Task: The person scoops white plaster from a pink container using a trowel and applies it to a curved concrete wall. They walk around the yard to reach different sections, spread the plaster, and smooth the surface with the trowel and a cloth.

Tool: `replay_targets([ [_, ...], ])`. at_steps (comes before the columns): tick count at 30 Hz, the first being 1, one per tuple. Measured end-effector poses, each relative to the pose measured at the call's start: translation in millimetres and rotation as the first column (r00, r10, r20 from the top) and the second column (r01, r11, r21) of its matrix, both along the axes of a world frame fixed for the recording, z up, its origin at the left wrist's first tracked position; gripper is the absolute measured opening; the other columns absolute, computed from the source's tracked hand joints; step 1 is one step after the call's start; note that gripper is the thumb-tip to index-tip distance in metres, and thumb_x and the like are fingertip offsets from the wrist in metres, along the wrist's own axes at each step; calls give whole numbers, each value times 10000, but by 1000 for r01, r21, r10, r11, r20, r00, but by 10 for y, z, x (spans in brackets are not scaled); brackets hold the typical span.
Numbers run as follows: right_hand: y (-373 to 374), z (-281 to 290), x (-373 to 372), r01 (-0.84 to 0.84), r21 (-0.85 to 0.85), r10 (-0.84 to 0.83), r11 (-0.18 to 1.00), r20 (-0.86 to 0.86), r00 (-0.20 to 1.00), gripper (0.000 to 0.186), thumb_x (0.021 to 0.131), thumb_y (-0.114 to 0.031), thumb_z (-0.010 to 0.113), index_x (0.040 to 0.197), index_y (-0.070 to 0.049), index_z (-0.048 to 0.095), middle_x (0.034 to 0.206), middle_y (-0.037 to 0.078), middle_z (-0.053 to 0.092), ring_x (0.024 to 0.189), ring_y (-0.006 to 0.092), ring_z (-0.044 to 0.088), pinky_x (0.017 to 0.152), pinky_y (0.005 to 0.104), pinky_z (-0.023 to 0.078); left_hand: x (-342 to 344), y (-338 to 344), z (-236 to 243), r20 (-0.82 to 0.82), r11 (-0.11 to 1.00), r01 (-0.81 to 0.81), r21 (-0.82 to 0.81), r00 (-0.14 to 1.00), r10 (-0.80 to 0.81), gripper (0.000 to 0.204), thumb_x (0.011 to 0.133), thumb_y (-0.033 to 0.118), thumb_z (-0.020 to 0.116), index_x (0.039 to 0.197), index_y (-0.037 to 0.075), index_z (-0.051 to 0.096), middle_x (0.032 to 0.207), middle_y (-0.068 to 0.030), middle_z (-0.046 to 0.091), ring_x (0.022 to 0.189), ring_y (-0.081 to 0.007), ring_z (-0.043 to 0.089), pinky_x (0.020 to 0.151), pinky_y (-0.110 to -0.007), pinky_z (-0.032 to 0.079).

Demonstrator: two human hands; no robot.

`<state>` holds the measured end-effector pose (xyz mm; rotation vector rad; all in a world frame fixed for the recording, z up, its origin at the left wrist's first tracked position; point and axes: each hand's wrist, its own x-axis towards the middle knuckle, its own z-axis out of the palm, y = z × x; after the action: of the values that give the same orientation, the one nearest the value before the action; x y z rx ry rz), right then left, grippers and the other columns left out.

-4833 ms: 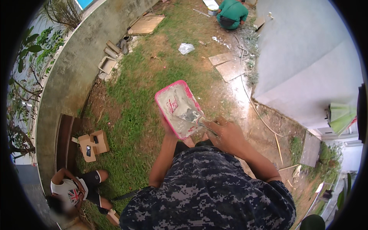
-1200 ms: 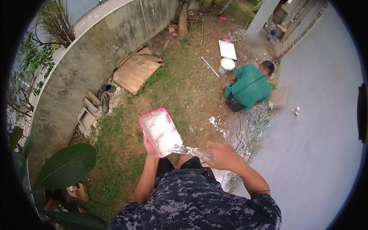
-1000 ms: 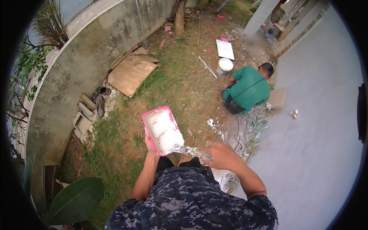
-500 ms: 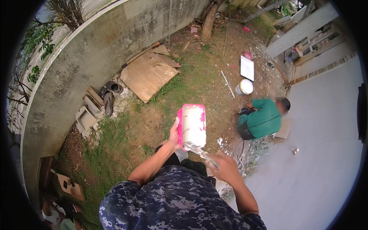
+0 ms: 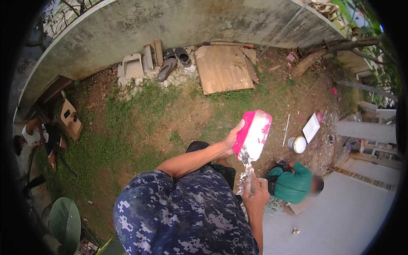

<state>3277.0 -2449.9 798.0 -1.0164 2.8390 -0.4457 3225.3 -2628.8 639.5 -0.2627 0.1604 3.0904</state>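
My left hand [image 5: 230, 140] grips a pink, box-shaped tub [image 5: 245, 135] from its left side. The tub is tilted, and thick white paste [image 5: 260, 135] coats its inside and rim. Closed round the handle of a putty knife [image 5: 247, 166], my right hand [image 5: 256, 192] is just below the tub. The knife is smeared with white paste and reaches the tub's near end; where exactly its tip touches is hard to make out.
A person in a green shirt [image 5: 293, 187] crouches at right by the pale wall [image 5: 335, 221]. Beyond are a paint bucket [image 5: 298, 145] and white tray [image 5: 311, 127]. Wooden boards [image 5: 223, 70], shoes [image 5: 168, 68] and a dustpan [image 5: 133, 68] lie along the concrete wall. Another person [image 5: 36, 136] is far left.
My view has turned left, so the yard shifts and rotates in the picture. The tub is now more tilted, and the right hand with the knife sits directly below its near end.
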Motion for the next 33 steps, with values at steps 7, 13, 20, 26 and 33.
replay_targets([
  [7,-241,-151,-654,-209,-52,208,977,-14,978,333,846,-66,653,1177,-35,657,832,166,546,743,341,558,642,445,441,-14,72,48,16,987,-147,-66,989,148,747,929,634,462,1412,65,426,1315,-137,573,1139,-231,603,974,-403,495],
  [13,-407,-180,-1257,-344,-154,343,926,-30,939,322,848,-52,645,1165,5,648,842,194,553,781,378,554,694,467,426,-149,1,85,-60,957,-288,-43,957,285,760,930,655,430,1401,58,438,1292,-150,583,1122,-254,604,991,-434,471],
  [20,-440,-104,-1667,-542,-108,550,833,72,832,353,836,-59,663,1189,-43,653,851,176,541,772,348,562,665,453,444,-232,58,89,-27,850,-525,-27,851,525,726,952,626,410,1416,69,419,1307,-141,575,1136,-249,601,991,-436,475],
  [26,-484,-168,-2042,-666,-107,675,738,101,731,342,843,-66,653,1183,-42,654,854,158,526,765,334,573,651,448,463,-258,168,97,-1,759,-644,-95,763,647,709,963,600,413,1434,71,390,1324,-145,561,1156,-259,592,1007,-438,466],
  [33,-372,-184,-2353,-691,-210,716,692,71,695,354,818,-87,680,1171,-63,666,856,155,528,754,332,578,631,446,466,-494,444,67,61,697,-701,-151,697,715,731,954,617,421,1435,67,400,1331,-140,563,1125,-250,608,992,-426,477],
])
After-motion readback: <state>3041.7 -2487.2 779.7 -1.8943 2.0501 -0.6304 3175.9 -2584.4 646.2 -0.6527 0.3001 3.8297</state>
